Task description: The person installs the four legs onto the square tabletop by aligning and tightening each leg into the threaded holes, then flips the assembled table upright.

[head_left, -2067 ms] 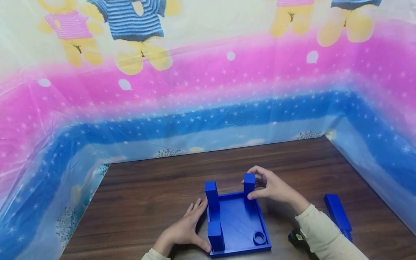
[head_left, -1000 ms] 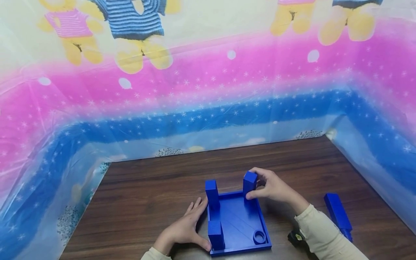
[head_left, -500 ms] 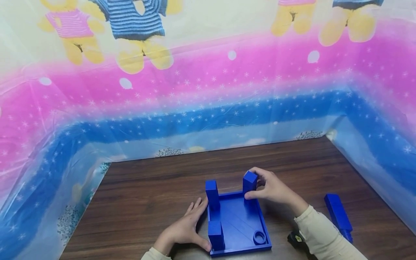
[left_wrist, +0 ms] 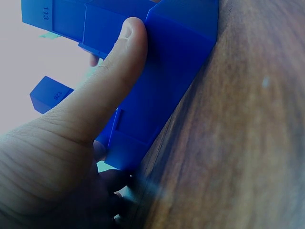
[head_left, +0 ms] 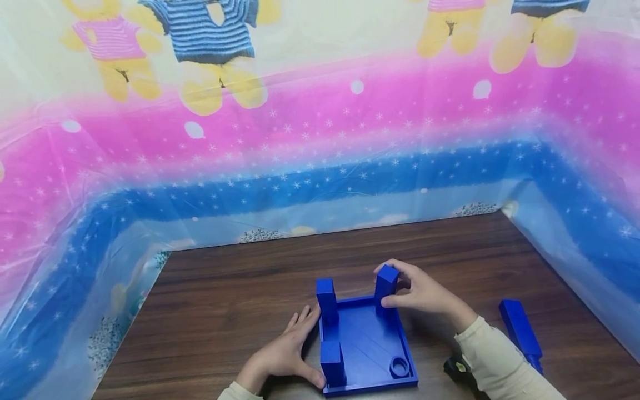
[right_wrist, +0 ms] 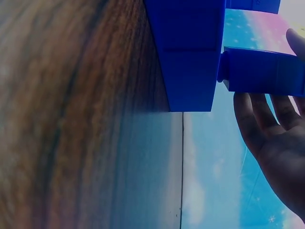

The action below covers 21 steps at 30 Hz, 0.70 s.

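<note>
A blue toy tabletop (head_left: 367, 339) lies underside up on the wooden table, with a raised rim. Two square blue legs, the far-left leg (head_left: 327, 300) and the near-left leg (head_left: 332, 362), stand upright in its corners. My right hand (head_left: 420, 289) pinches a third leg (head_left: 385, 289) at the far-right corner between thumb and fingers. In the right wrist view, a narrow neck shows between this held leg (right_wrist: 264, 71) and the tabletop. The near-right corner has a bare round socket (head_left: 399, 366). My left hand (head_left: 287, 350) rests along the left rim, fingers extended, thumb (left_wrist: 126, 52) touching the tabletop's side.
Another blue leg (head_left: 520, 328) with a threaded end lies on the wooden table (head_left: 225, 300) to the right. A small black object (head_left: 455, 366) sits partly hidden beside the right sleeve. A printed cloth (head_left: 320, 161) stands around the table's back and sides.
The leg in my right hand has turned: its top faced me squarely at first and now points a corner forward. My left hand and the tabletop have stayed in place.
</note>
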### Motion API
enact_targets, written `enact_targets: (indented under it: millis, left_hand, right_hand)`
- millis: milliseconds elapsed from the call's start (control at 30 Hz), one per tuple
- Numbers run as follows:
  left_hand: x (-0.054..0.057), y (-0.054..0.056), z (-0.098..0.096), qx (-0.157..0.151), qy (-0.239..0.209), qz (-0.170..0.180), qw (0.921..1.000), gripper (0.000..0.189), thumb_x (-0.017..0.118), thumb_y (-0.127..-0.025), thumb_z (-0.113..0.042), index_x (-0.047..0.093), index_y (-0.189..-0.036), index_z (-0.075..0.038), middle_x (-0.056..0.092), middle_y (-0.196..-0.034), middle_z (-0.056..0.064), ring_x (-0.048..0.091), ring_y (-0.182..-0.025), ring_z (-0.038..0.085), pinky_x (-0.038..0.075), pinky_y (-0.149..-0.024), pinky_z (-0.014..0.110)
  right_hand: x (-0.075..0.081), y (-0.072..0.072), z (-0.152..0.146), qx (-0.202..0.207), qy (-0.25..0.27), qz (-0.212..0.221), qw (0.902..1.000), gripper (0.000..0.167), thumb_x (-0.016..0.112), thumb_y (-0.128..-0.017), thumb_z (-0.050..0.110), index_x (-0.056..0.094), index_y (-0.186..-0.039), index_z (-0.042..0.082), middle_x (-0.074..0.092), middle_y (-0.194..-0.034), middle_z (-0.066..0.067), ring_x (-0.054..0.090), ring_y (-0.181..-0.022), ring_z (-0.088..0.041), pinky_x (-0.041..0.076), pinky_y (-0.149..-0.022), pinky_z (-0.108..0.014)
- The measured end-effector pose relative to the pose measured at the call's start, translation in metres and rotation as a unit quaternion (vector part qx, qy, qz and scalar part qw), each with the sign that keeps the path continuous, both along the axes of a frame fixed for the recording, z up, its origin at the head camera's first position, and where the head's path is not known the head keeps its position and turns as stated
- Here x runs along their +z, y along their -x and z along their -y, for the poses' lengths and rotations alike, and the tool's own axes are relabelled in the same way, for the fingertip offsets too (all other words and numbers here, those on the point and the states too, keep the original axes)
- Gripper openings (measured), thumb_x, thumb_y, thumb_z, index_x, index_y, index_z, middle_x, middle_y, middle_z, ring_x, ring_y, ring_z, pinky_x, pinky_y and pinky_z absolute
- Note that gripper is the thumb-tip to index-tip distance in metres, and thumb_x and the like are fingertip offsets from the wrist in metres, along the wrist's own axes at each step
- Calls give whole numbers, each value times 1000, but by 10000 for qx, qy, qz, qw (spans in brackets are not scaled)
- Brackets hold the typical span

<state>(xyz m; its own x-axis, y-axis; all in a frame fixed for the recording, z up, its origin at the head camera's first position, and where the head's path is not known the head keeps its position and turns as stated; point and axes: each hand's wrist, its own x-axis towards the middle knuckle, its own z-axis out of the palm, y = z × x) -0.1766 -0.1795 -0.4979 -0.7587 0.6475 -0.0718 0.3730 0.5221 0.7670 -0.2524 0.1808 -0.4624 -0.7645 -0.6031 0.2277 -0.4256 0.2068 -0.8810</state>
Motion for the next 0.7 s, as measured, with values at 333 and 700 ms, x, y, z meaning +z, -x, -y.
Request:
enact_targets:
  millis: [333,700]
  left_hand:
    - [0,0,0,-5,10,-73,10000,141,101,-67,-37,10,-166,6,7,-173,27,-7,-159,43,-6,-125,63]
    - [-2,0,-1,9,30,-127,9999,139,102,-66,-32,12,-165,7,8,-172,28,-6,-159,43,-6,-125,63]
  right_hand:
    - [-2,4,-3,373,238,-117,9990,53,79,-91,4,56,-138,9,65,-127,-23,69,-111,-27,59,-92,-40]
    - [-3,6,-4,450,235,-246,9984,55,60,-87,-17,55,-138,4,66,-124,-24,68,-108,-24,57,-90,-35]
